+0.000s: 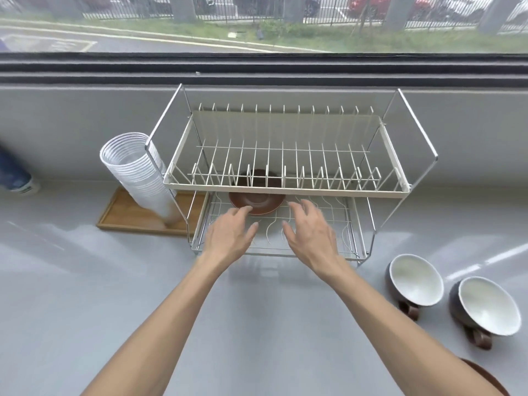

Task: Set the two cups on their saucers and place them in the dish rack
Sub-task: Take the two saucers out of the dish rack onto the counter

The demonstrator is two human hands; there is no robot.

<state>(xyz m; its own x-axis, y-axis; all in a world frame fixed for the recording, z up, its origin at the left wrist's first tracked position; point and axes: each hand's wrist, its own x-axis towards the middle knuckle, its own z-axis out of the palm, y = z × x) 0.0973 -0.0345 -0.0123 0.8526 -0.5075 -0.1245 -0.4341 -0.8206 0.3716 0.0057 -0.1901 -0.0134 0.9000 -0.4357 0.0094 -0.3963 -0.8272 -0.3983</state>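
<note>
A brown saucer (pixel 257 202) lies on the lower shelf of the two-tier wire dish rack (pixel 285 185), partly hidden by the upper tier. My left hand (pixel 228 235) is over the lower shelf's front with relaxed fingers, fingertips at the saucer's near rim. My right hand (pixel 310 232) hovers just right of it, fingers spread, holding nothing. Two brown cups with white insides stand on the counter at the right: one (pixel 414 280) nearer the rack, the other (pixel 485 305) to its right. A second brown saucer (pixel 485 377) peeks out at the bottom right, behind my right forearm.
A stack of clear plastic cups (pixel 137 172) leans on a wooden tray (pixel 128 215) left of the rack. A blue-and-white container (pixel 14 175) lies at the far left. The grey counter (pixel 85 281) runs to a wall below a window.
</note>
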